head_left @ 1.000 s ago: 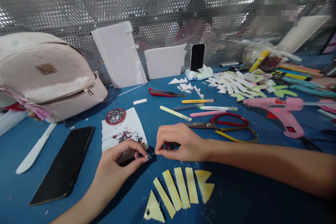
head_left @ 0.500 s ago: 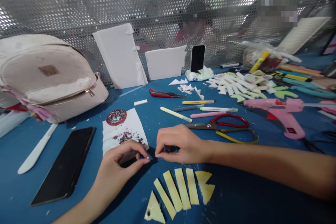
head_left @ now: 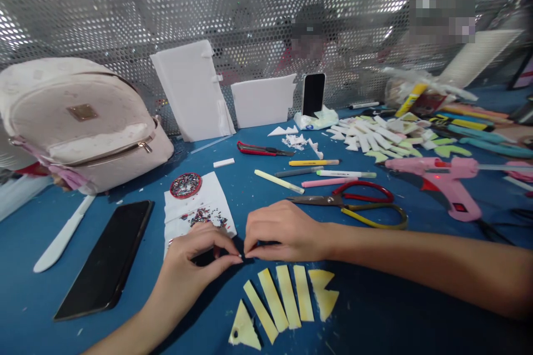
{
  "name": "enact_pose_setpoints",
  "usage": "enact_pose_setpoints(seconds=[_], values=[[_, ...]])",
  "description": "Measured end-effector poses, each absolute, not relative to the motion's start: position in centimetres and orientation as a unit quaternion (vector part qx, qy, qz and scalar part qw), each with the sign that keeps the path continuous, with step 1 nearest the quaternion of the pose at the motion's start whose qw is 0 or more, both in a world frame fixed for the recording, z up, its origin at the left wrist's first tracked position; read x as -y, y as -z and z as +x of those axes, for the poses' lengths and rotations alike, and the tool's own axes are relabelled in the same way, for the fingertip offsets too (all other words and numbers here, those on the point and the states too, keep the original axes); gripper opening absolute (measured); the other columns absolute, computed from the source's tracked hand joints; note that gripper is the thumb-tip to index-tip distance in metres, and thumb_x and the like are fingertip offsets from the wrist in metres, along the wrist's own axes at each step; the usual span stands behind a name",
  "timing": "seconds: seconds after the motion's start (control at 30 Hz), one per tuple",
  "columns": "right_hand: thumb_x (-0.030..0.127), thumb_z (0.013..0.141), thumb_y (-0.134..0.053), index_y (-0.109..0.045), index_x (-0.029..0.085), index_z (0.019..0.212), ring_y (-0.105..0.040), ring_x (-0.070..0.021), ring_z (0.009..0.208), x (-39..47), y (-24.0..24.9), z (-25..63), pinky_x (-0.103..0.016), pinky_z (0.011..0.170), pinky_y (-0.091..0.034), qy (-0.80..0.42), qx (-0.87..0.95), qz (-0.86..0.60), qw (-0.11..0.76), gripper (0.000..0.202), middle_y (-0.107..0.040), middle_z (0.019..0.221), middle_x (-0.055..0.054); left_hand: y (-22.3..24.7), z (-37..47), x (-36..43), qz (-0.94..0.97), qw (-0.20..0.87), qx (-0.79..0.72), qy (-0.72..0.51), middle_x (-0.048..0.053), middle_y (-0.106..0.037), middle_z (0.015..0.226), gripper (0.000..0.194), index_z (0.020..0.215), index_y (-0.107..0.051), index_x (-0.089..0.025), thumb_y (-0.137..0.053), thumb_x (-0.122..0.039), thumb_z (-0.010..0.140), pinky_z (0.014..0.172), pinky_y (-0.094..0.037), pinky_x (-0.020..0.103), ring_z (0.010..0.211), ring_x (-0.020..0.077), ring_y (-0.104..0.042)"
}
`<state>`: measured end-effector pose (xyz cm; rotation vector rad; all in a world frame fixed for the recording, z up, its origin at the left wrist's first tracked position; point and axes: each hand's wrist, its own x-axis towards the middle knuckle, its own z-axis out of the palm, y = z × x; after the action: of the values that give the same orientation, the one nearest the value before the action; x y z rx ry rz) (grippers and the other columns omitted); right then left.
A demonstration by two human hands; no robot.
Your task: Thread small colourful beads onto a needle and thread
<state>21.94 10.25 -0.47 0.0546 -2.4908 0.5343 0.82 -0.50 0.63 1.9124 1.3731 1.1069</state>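
Observation:
My left hand (head_left: 199, 258) is closed in a pinch, with a tiny pale bit at its fingertips, too small to name. Close against it, my right hand (head_left: 287, 233) is also pinched; whatever its fingers hold is hidden. Below the hands lie several yellow strips (head_left: 272, 299) fanned side by side. A yellow triangle with a hole (head_left: 245, 326) sits at their left end, and a notched yellow tail-shaped piece (head_left: 325, 294) at their right. Behind my left hand, a white sheet (head_left: 175, 222) carries scattered glittery bits (head_left: 204, 215) and a red-rimmed round lid (head_left: 185, 185) filled with more.
Scissors (head_left: 333, 199), several felt-tip pens (head_left: 278, 181) and a red utility knife (head_left: 264, 150) lie beyond my hands. A pink glue gun (head_left: 447, 177) and a pile of cut pieces (head_left: 383, 133) are right. Leftward are a black phone (head_left: 104, 260), white plastic knife (head_left: 64, 236) and backpack (head_left: 83, 133).
The fingertips of my two hands have come closer together, the left moving slightly right and down. The whole view has shifted a little; the yellow pieces keep their arrangement.

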Motion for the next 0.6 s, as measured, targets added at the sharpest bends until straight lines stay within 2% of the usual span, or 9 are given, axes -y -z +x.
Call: enact_pose_setpoints(seconds=[0.2, 0.37, 0.47, 0.6], values=[[0.041, 0.106, -0.05, -0.065, 0.019, 0.102, -0.063, -0.0106, 0.078, -10.2, 0.5, 21.9, -0.021, 0.067, -0.041, -0.198, 0.938, 0.017, 0.285, 0.026, -0.071, 0.089, -0.001, -0.6, 0.9, 0.4, 0.733, 0.243, -0.502, -0.39, -0.001, -0.073, 0.067, 0.022, 0.069, -0.075, -0.024, -0.078, -0.036, 0.087, 0.068, -0.045, 0.03, 0.067, 0.0177, -0.064], [0.037, 0.107, -0.048, -0.066, 0.02, 0.1, -0.063, -0.0105, 0.08, -10.1, 0.5, 22.0, -0.023, 0.063, -0.038, -0.143, 0.949, 0.04, 0.277, 0.026, -0.069, 0.092, -0.001, -0.6, 1.0, 0.3, 0.755, 0.222, -0.496, -0.367, -0.001, -0.07, 0.064, 0.027, 0.069, -0.071, -0.022, -0.075, -0.04, 0.089, 0.066, -0.043, 0.03, 0.065, 0.0176, -0.061], [0.034, 0.106, -0.052, -0.067, 0.02, 0.098, -0.063, -0.0106, 0.081, -10.2, 0.5, 22.0, -0.022, 0.066, -0.04, -0.171, 0.944, 0.028, 0.281, 0.022, -0.07, 0.094, -0.002, -0.4, 0.9, 0.7, 0.774, 0.212, -0.469, -0.37, 0.0, -0.072, 0.071, 0.021, 0.076, -0.072, -0.023, -0.073, -0.036, 0.092, 0.07, -0.045, 0.031, 0.071, 0.0182, -0.063], [0.029, 0.103, -0.057, -0.066, 0.017, 0.096, -0.062, -0.0121, 0.081, -10.4, 0.4, 22.0, -0.022, 0.07, -0.044, -0.239, 0.92, -0.013, 0.31, 0.016, -0.068, 0.09, -0.004, -0.1, 0.8, 1.7, 0.817, 0.169, -0.413, -0.365, 0.004, -0.074, 0.093, 0.015, 0.084, -0.073, -0.024, -0.067, -0.032, 0.096, 0.079, -0.048, 0.032, 0.084, 0.0195, -0.065]])
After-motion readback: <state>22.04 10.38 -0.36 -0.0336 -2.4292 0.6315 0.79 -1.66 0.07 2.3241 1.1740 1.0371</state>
